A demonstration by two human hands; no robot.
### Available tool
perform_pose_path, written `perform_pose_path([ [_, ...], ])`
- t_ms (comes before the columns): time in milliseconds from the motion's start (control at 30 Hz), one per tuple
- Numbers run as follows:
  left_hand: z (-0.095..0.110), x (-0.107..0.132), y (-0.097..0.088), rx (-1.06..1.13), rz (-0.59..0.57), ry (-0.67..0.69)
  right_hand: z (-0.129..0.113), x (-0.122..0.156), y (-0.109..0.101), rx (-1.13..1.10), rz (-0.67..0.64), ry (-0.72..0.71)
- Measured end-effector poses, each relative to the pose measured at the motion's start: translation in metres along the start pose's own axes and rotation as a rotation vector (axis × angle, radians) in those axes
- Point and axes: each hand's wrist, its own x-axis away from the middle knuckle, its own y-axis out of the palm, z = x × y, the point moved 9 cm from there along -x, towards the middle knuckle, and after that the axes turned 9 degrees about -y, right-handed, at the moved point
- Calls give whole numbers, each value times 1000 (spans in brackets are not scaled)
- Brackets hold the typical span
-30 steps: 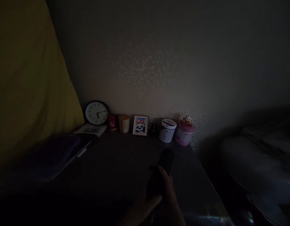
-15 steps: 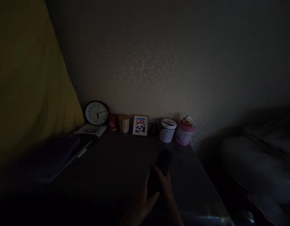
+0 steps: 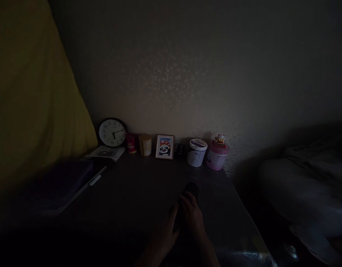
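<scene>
Both hands are around a black, long object (image 3: 192,187) with a rounded far end, over the dark table; the dim light hides what kind it is. My right hand (image 3: 194,216) is closed over its upper part, fingers curled across the top. Lower down on the near side, my left hand (image 3: 171,230) is wrapped against it. Between the hands the object merges into shadow. Beyond it, a framed panda picture (image 3: 165,147) stands against the wall.
Along the wall stand a round clock (image 3: 112,132), a red tin (image 3: 131,144), a ribbed tan canister (image 3: 145,145), a white tub (image 3: 197,153) and a pink tub (image 3: 216,157) topped by a cat figurine (image 3: 220,139). A yellow curtain (image 3: 40,81) hangs left.
My right hand has shifted from the object's side to over its top, fingers now curled across it. The object's far end has come slightly nearer; my left hand stays at its lower part.
</scene>
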Motion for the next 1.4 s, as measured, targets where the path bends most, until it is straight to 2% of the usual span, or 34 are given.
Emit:
perform_pose_path([
  [100, 1, 0, -1, -10, -25, -33, 0, -4, -2, -85, -4, -9],
  [400, -1, 0, 0, -19, -17, -24, 10, 8, -15, -230, 37, 144],
  [600, 2, -1, 0, -83, -25, -46, 4, 15, -18, -273, 40, 110],
  [767, 5, 0, 2, -158, 9, -7, -4, 4, -12, -273, 20, 94],
  [1000, 5, 0, 3, -76, 14, 38, -6, -9, -11, -211, -12, 97],
  [1100, 9, 0, 2, -56, 26, 106, -4, -12, -8, -165, -32, 63],
  [1167, 13, 2, 1, -74, 43, 143, -5, -17, -6, -107, -42, 5],
  [1267, 16, 4, -3, -89, 71, 153, -12, -25, 5, 54, -129, -119],
  [1400, 8, 9, -6, -163, 71, 54, -22, -32, 21, 262, -269, -236],
])
